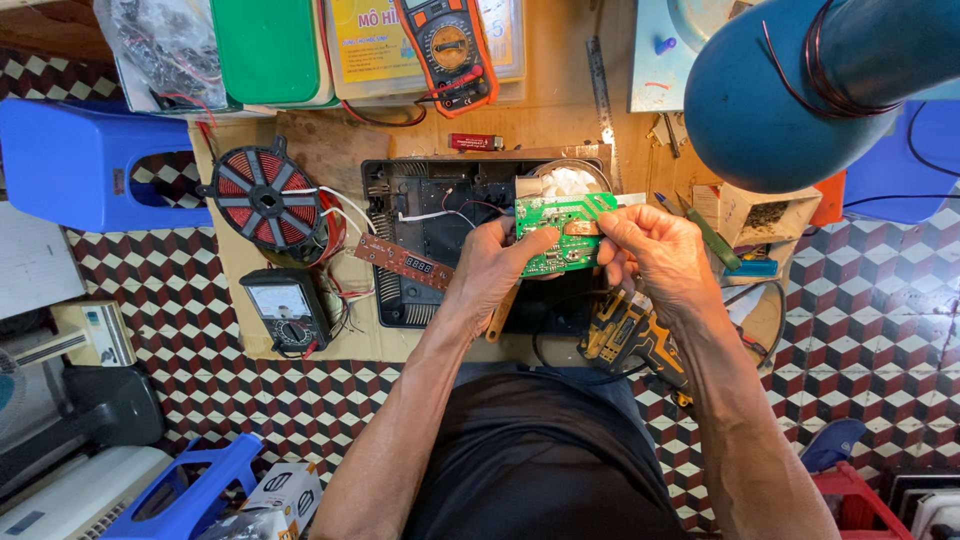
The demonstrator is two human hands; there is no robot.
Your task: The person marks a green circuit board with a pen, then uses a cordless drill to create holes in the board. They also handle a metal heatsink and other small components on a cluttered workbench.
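Centre frame: left hand (490, 265) and right hand (655, 250) both pinch a green circuit board (560, 232), held above an open black appliance casing (430, 225). Red copper coil (265, 197) and 1 grey analogue meter (288, 310) left. Orange multimeter (450, 50) top centre on a yellow-labelled clear box (370, 45). Blue lamp shade (790, 90) blocks the upper right.

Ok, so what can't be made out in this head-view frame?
- Green circuit board: its edges are covered by the left hand and right hand; components too small to identify.
- Black appliance base: lower part hidden behind both hands.
- Blue lamp shade: blocks the bench corner behind it.
- Orange multimeter: top cut off by the frame edge.
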